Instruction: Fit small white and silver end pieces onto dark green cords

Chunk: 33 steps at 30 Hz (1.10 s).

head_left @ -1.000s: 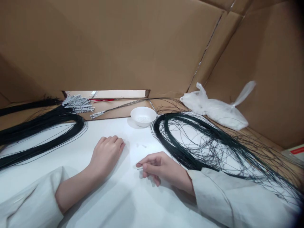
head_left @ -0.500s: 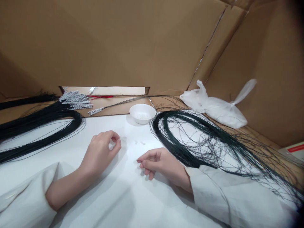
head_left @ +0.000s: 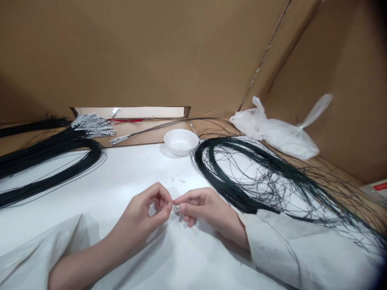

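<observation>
My left hand (head_left: 144,210) is closed in a pinch on a tiny whitish piece (head_left: 170,204), too small to make out fully. Opposite it, my right hand (head_left: 206,207) pinches a thin dark wire (head_left: 177,208), whose short end pokes out past the fingertips. Both sets of fingertips meet above the white table (head_left: 145,165). Whether the wire touches the piece I cannot tell. Two small whitish bits (head_left: 181,180) lie just beyond the hands, and a white bowl (head_left: 181,151) with small pale pieces stands behind them.
A loose coil of dark green wires (head_left: 208,177) spreads along the right. To the left lie black wire bundles (head_left: 87,155) with white beaded-looking ends (head_left: 92,125). A knotted white plastic bag (head_left: 287,137) rests at the back right. Cardboard walls (head_left: 151,52) enclose the table.
My left hand has moved right and toward me, bringing its pinched piece up to my right fingertips. My right hand has stayed nearly in place. The view has shifted slightly.
</observation>
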Each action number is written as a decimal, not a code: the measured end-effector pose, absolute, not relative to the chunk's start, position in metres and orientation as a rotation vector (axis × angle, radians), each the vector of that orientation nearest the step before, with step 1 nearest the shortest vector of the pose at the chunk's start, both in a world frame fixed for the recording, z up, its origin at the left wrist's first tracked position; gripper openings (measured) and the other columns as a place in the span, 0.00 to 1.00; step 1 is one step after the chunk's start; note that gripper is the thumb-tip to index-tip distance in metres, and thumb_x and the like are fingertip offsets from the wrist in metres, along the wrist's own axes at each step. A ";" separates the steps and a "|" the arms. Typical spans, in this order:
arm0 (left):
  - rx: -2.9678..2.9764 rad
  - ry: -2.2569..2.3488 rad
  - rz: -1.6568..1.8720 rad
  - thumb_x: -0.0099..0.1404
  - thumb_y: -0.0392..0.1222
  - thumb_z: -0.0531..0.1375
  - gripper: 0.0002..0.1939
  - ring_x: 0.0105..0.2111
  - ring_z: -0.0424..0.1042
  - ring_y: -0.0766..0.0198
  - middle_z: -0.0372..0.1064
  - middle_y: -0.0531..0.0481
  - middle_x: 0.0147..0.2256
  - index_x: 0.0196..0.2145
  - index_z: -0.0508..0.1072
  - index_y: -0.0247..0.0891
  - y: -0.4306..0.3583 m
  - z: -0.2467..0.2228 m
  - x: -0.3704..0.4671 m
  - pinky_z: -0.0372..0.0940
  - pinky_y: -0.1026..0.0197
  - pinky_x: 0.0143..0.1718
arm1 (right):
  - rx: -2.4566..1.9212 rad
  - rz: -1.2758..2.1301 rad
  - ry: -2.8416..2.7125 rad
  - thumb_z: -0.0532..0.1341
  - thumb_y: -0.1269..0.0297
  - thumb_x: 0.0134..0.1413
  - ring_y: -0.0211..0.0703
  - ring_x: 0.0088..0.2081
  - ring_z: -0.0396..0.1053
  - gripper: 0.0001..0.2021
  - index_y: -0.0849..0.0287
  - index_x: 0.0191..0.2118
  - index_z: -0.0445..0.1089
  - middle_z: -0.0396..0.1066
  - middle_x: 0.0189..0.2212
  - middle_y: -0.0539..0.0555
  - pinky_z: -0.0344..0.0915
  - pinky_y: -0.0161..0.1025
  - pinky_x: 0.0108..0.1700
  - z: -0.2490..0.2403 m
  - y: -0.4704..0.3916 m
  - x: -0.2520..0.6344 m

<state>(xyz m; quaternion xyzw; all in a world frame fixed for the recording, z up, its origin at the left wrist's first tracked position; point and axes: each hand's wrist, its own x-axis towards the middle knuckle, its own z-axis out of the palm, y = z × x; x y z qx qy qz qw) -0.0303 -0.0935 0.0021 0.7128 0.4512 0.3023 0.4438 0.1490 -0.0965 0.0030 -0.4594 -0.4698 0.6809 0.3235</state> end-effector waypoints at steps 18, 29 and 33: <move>1.513 0.951 0.637 0.61 0.43 0.54 0.07 0.30 0.63 0.65 0.64 0.52 0.28 0.32 0.66 0.38 -0.090 0.003 -0.028 0.57 0.63 0.32 | -1.205 1.821 -1.337 0.62 0.64 0.44 0.31 0.16 0.63 0.09 0.66 0.25 0.67 0.64 0.14 0.48 0.63 0.31 0.21 0.005 -0.095 0.150; 1.469 0.925 0.647 0.61 0.43 0.55 0.06 0.31 0.65 0.66 0.67 0.52 0.29 0.33 0.68 0.38 -0.089 0.003 -0.026 0.58 0.64 0.33 | -1.218 1.803 -1.333 0.60 0.69 0.44 0.31 0.15 0.62 0.05 0.65 0.24 0.66 0.63 0.13 0.47 0.63 0.30 0.21 0.005 -0.097 0.149; 1.469 0.928 0.659 0.61 0.43 0.55 0.06 0.30 0.65 0.66 0.67 0.52 0.28 0.32 0.67 0.38 -0.090 0.002 -0.026 0.58 0.64 0.32 | -1.217 1.793 -1.335 0.60 0.69 0.44 0.31 0.16 0.62 0.04 0.64 0.24 0.66 0.63 0.14 0.47 0.63 0.31 0.21 0.005 -0.097 0.148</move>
